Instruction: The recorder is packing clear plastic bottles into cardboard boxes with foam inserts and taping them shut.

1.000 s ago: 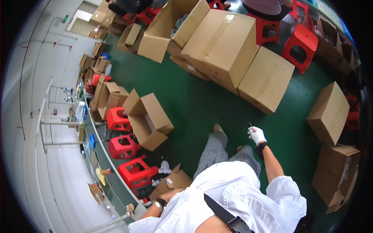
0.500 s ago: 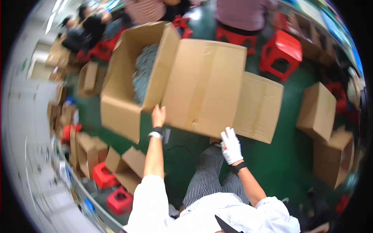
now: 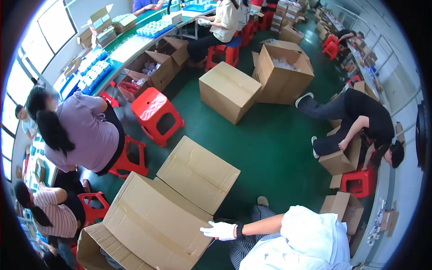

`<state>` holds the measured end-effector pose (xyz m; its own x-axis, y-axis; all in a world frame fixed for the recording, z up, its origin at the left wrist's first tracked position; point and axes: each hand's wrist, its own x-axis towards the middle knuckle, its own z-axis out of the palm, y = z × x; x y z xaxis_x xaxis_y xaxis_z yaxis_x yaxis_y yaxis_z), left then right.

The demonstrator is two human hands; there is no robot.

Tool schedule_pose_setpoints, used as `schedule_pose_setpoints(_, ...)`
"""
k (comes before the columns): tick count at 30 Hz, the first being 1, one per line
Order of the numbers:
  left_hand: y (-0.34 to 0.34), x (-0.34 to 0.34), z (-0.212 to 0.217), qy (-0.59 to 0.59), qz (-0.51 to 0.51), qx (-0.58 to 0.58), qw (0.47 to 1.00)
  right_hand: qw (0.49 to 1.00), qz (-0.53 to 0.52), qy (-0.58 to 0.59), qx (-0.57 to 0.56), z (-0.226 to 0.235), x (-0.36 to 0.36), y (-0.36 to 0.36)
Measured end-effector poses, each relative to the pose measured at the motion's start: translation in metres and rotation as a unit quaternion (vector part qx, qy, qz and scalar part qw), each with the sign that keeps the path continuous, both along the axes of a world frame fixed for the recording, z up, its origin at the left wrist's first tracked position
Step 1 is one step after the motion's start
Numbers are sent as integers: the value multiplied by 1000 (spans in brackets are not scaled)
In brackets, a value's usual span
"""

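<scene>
A large open cardboard box lies on the green floor at the lower left, and one wide flap is spread toward the middle. My right hand, in a white glove with a dark wristband, reaches left from my white-sleeved body. It rests with fingers spread on the box's near edge and grips nothing I can see. My left hand is out of view.
A person in purple sits on a red stool close to the box. Another red stool stands beyond it. A closed box and an open box stand farther off. A person in black bends over a small box at the right.
The view has swung round, so the big box now sits at the lower left. My left hand has left the picture. My right hand has moved onto the box edge.
</scene>
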<state>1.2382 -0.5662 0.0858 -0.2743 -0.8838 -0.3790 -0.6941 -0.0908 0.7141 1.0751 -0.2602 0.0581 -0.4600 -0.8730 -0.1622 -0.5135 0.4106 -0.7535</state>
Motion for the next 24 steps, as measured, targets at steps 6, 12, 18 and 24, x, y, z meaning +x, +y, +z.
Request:
schedule_pose_setpoints(6,69,-51,68,-31,-87,-149,985,994,-66,24,-78,-12,-43,45)
schedule_pose_setpoints(12,141,-98,80,-27,-141,-158,977,983,-145,-86,79,-24,-106,101)
schedule_pose_setpoints(18,247,-168,78,59,-340,-196,918,960,-86,-189,188,-71,-163,121)
schedule_pose_setpoints(24,337,-254,48,-186,-432,-214,856,927,-179,-323,64,-24,-184,165)
